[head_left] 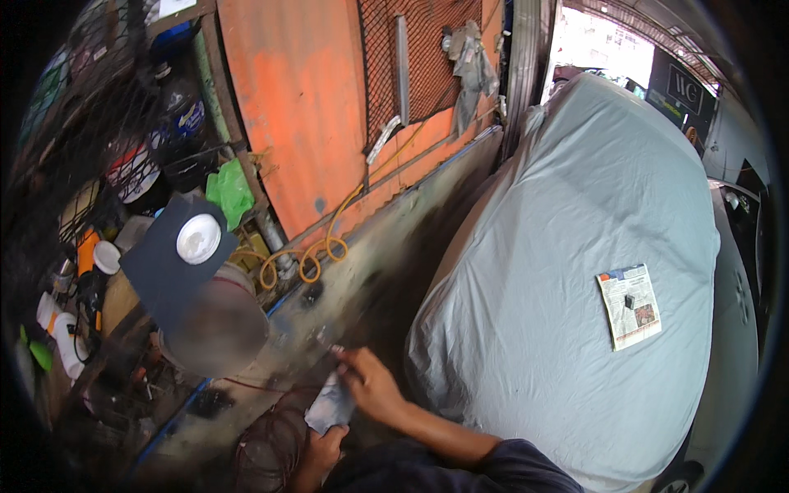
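My left hand (316, 456) sits lowest in view, closed around the bottom of a crumpled grey sheet (330, 404), probably sandpaper or a rag, though I can't tell which. My right hand (371, 384) is just above it, fingers (343, 355) curled and pinching the sheet's upper edge, so both hands grip the same piece and it lies between them, right over the long dirty panel (362, 271) that runs away up and to the right. To do this well I would keep the lower hand as the anchor, draw the top edge taut with the right, fold it flat and square, and keep it off the grime under the grip until it is ready to press down. Just right of the grip the grey car cover (575, 246) bulges up, with a folded newspaper (629, 306) lying on it well out to the right. Left of the grip and a bit farther stands a round drum (215, 324), a dark board (164, 263) laid over it so its contents are hidden; a shallow white dish (198, 238) on the board looks empty. Farther left are a white cup (106, 256) and small bottles, contents unseen. Beyond, a coiled yellow hose (316, 259) lies at the foot of the orange wall (304, 99), and a green bag (230, 191) hangs nearby.
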The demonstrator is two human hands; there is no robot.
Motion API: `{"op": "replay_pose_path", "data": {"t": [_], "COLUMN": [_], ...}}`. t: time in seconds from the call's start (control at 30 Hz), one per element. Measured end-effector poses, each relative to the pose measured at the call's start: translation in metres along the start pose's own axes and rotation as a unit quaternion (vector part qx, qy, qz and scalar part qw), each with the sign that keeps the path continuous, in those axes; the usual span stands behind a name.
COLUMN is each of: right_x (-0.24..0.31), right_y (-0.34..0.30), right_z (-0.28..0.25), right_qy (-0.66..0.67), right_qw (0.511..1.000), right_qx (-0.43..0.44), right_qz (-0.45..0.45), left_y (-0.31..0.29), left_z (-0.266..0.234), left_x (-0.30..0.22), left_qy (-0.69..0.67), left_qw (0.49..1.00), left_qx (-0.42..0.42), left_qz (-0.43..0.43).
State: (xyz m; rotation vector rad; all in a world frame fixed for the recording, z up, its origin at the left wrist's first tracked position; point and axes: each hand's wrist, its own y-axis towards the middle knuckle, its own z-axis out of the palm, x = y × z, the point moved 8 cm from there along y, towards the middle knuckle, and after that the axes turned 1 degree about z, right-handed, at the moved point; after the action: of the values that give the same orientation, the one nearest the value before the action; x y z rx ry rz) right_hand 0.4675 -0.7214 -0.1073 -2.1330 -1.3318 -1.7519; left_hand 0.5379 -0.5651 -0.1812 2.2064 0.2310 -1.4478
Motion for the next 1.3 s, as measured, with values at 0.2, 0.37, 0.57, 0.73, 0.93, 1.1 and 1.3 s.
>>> {"op": "replay_pose_path", "data": {"t": [0.2,0.37,0.57,0.73,0.93,1.1,1.3], "right_x": [0.018,0.055,0.042,0.003,0.021,0.009,0.048], "right_y": [-0.007,-0.032,-0.001,-0.032,-0.053,-0.037,-0.075], "right_z": [-0.033,-0.03,-0.03,-0.022,-0.002,-0.028,-0.013], "right_qy": [0.074,0.054,0.049,0.277,0.229,0.189,-0.006], "right_qw": [0.994,0.973,0.986,0.958,0.964,0.962,0.92], "right_qx": [-0.019,0.057,0.081,0.056,0.135,0.196,0.23], "right_qz": [-0.079,-0.218,-0.14,0.057,0.002,0.019,-0.319], "left_y": [0.007,0.019,0.01,0.011,0.018,0.018,-0.02], "left_z": [-0.02,-0.053,-0.055,-0.048,0.014,0.049,0.04], "left_x": [0.002,0.004,-0.006,0.028,0.01,0.008,0.074], "left_qy": [-0.513,-0.601,-0.533,-0.347,-0.334,-0.409,0.19], "left_qw": [0.818,0.746,0.808,0.889,0.895,0.905,0.975], "left_qx": [-0.183,-0.191,-0.139,-0.212,-0.25,-0.108,0.114], "left_qz": [-0.187,-0.212,-0.209,-0.211,-0.158,-0.051,0.02]}}
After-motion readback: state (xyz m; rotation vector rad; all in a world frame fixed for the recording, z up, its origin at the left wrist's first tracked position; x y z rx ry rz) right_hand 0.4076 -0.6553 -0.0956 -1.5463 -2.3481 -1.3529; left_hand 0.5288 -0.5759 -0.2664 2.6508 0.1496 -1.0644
